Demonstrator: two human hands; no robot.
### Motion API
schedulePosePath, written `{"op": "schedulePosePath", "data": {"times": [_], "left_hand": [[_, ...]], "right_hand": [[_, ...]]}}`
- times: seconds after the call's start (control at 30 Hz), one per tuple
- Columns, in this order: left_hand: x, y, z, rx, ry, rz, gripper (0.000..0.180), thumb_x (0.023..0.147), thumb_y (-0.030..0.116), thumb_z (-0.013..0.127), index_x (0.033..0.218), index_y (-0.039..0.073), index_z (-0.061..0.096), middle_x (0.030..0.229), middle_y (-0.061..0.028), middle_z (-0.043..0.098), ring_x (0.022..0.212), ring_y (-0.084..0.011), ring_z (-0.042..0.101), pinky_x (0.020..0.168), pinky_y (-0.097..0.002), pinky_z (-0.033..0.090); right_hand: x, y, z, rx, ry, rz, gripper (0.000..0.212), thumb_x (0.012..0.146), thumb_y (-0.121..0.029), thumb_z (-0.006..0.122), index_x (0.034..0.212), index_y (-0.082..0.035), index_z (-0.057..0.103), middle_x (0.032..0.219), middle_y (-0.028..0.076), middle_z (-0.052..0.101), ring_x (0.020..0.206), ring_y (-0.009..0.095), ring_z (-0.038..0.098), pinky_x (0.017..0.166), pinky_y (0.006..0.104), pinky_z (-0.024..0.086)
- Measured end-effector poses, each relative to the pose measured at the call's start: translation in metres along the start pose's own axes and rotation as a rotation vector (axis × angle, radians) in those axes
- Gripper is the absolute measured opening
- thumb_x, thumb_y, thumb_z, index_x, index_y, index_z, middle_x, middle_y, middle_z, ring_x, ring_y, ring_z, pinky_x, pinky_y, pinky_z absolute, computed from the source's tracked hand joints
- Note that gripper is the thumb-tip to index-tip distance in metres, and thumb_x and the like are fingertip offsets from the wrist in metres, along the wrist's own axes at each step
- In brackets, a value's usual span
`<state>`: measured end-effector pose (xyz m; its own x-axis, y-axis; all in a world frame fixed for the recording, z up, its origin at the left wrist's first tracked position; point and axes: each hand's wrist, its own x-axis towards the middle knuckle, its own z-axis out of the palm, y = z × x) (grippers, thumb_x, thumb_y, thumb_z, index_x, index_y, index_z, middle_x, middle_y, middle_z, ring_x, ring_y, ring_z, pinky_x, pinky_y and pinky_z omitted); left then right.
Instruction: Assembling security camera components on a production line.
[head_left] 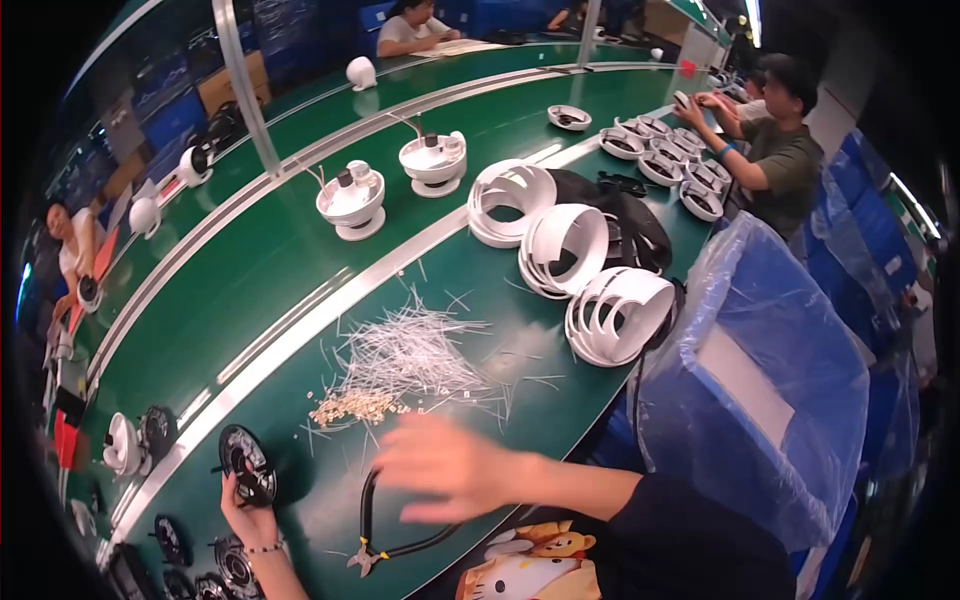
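My left hand [250,520] grips a round black plastic part [247,460] with an open, ribbed middle and holds it up at the table's left side. My right hand [445,472] is blurred, with its fingers stretched out and the thumb apart; nothing shows in it. Below that hand lie cutting pliers [366,550] with black handles, spread apart. Just beyond it is a small heap of cream-coloured bits [355,406]. A loose pile of thin white cable ties [415,350] spreads behind the bits on the green table [320,500].
White rings [620,320] stand in stacks at the right, beside a black bag [640,230]. A bin lined with clear plastic [770,400] adjoins the table. Two white housings [352,205] sit on the conveyor [240,260]. Black round parts [235,565] lie lower left. Co-workers sit around.
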<state>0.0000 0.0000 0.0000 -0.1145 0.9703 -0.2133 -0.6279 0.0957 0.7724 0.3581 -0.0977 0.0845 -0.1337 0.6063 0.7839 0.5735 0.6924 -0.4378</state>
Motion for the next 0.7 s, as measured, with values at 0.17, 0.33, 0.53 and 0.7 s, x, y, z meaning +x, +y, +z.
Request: {"op": "schedulePosePath", "data": {"times": [0.17,0.33,0.53,0.7], "left_hand": [[-0.053,-0.008,0.025,-0.088,0.048,-0.106,0.024,0.077,0.013,0.051,0.098,0.001,0.052,0.090,-0.0089,0.059,0.083,-0.0175,0.058,0.074,-0.0324,0.048],[-0.047,-0.014,0.022,-0.060,0.024,-0.114,0.024,0.077,0.013,0.050,0.099,0.002,0.051,0.092,-0.0091,0.057,0.083,-0.0178,0.056,0.076,-0.0340,0.047],[-0.056,-0.014,0.047,-0.045,-0.016,-0.138,0.027,0.076,0.011,0.049,0.103,0.004,0.050,0.094,-0.0066,0.056,0.082,-0.0177,0.055,0.079,-0.0349,0.045],[-0.056,-0.015,0.049,-0.076,-0.063,-0.072,0.027,0.078,0.008,0.046,0.104,0.001,0.047,0.097,-0.0091,0.056,0.090,-0.0186,0.055,0.082,-0.0321,0.043]], "right_hand": [[-0.032,0.010,-0.104,-0.566,0.430,0.324,0.024,0.056,0.000,0.070,0.054,-0.007,0.047,0.050,0.004,0.046,0.045,0.019,0.045,0.044,0.0269,0.036],[-0.062,0.029,-0.107,-0.783,0.353,0.597,0.020,0.063,-0.006,0.068,0.061,-0.003,0.048,0.061,0.004,0.050,0.050,0.013,0.046,0.044,0.0231,0.034],[-0.070,0.045,-0.106,-0.812,0.359,0.687,0.016,0.067,-0.011,0.067,0.066,-0.003,0.053,0.064,0.008,0.052,0.055,0.021,0.049,0.051,0.0301,0.038],[-0.070,0.032,-0.117,-0.824,0.362,0.594,0.004,0.076,0.001,0.055,0.074,0.004,0.053,0.076,0.011,0.056,0.065,0.019,0.051,0.058,0.0279,0.041]]}}
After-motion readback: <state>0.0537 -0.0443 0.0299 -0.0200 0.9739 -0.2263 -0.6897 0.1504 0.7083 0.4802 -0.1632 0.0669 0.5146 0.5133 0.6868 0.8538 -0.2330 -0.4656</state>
